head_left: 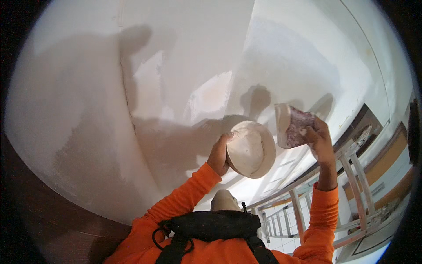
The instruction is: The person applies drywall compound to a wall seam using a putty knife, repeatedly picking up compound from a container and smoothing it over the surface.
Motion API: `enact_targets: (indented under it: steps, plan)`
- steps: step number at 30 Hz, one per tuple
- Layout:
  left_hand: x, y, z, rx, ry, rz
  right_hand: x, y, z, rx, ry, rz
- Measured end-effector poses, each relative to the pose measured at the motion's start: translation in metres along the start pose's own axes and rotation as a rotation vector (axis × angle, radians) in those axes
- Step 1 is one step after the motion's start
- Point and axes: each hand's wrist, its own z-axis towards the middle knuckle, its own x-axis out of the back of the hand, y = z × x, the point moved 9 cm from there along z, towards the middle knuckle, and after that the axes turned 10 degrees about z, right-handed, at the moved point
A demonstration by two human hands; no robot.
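Observation:
My left hand (218, 155) grips the rim of a round, cream-coloured bowl (268, 149), thumb over the edge. The bowl is tilted so its inside shows, with whitish filler paste (246, 149) smeared over the bottom. In my right hand (321, 138) is a flat, wide putty spreader (299, 126), dark reddish-brown and blotched with dried paste. A thick pale band of paste lies along its left edge. The spreader is held up just right of the bowl, apart from it, in front of the pale wall surface.
Pale plastered surfaces (189, 53) spread ahead, with a crack (125, 88), whiter patches (211, 97) and my shadows. A paint-marked ladder (299, 215) stands at the lower right, close to my right arm. A dark brown surface (57, 224) lies at the lower left.

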Motion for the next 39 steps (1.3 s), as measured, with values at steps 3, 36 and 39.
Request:
enact_targets:
  steps: [3,36,39]
  plan:
    - [0.009,0.004,0.001,-0.054,0.019,0.023,-0.039,0.013,-0.015,-0.004,-0.318,-0.435]
    - [0.038,-0.004,-0.007,-0.640,0.357,1.689,-0.045,0.203,-0.065,-0.600,-0.214,0.715]
    - [0.061,-0.076,0.029,-0.104,0.185,0.535,-0.046,0.145,-0.032,-0.466,-0.042,0.633]
